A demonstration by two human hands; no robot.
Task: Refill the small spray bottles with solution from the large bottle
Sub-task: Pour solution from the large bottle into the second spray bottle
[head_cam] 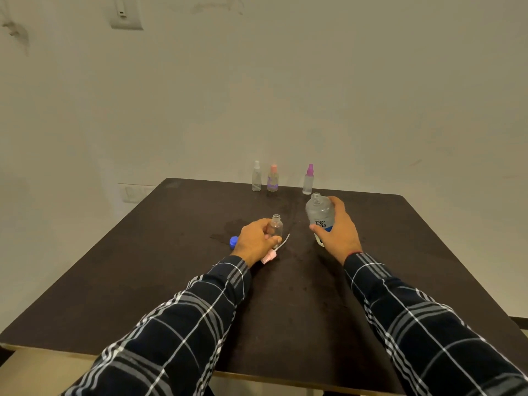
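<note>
My left hand (255, 241) grips a small clear spray bottle (276, 226) with its neck uncapped, upright on the dark table (143, 267). A pink spray head (270, 256) with its white dip tube lies on the table just under that hand. My right hand (340, 230) grips the large clear bottle (320, 217), which has a blue and white label and an uncapped neck; it tilts slightly left. The two bottles stand apart. A blue cap (233, 242) lies left of my left hand.
Three capped small spray bottles stand near the table's far edge: a white-topped one (256, 177), an orange-topped one (273, 178) and a purple-topped one (308, 180). Wet patches mark the table around the hands. A pale wall rises behind the table.
</note>
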